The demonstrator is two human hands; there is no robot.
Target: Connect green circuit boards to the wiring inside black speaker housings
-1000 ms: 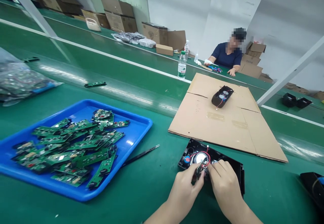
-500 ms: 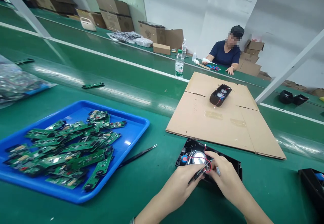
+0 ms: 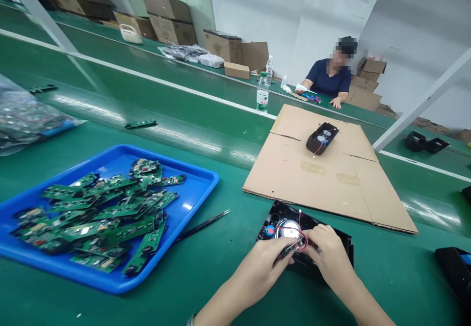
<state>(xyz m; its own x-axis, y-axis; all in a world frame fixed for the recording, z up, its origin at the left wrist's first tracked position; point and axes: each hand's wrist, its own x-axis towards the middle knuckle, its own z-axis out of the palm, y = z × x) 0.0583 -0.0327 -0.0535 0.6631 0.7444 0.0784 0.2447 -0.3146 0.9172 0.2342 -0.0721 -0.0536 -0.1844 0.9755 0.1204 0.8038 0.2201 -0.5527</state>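
My left hand [image 3: 259, 262] is closed on a small circuit board [image 3: 285, 251], held tilted over a black speaker housing [image 3: 273, 214]. My right hand [image 3: 329, 253] pinches at a red wire [image 3: 305, 241] beside the board's end; the fingertips hide the wire's tip. Inside the housing, which lies open on the bench, are a round silver speaker [image 3: 288, 229] and a blue part [image 3: 270, 230]. Another wire end with a small white plug [image 3: 300, 211] sticks up at the housing's far edge.
A blue tray [image 3: 206, 178] of green circuit boards stands left, with tweezers [image 3: 206, 224] beside it. Beyond the housing, a cardboard sheet [image 3: 265, 169] bears another speaker housing [image 3: 322, 138]. A bottle [image 3: 262, 95] stands behind. Across the bench sits a co-worker [image 3: 329, 78]. More housings [image 3: 454, 272] lie right.
The fingers of my right hand have curled in closer around the wire by the board. My left hand keeps its hold on the board; the view has shifted slightly.
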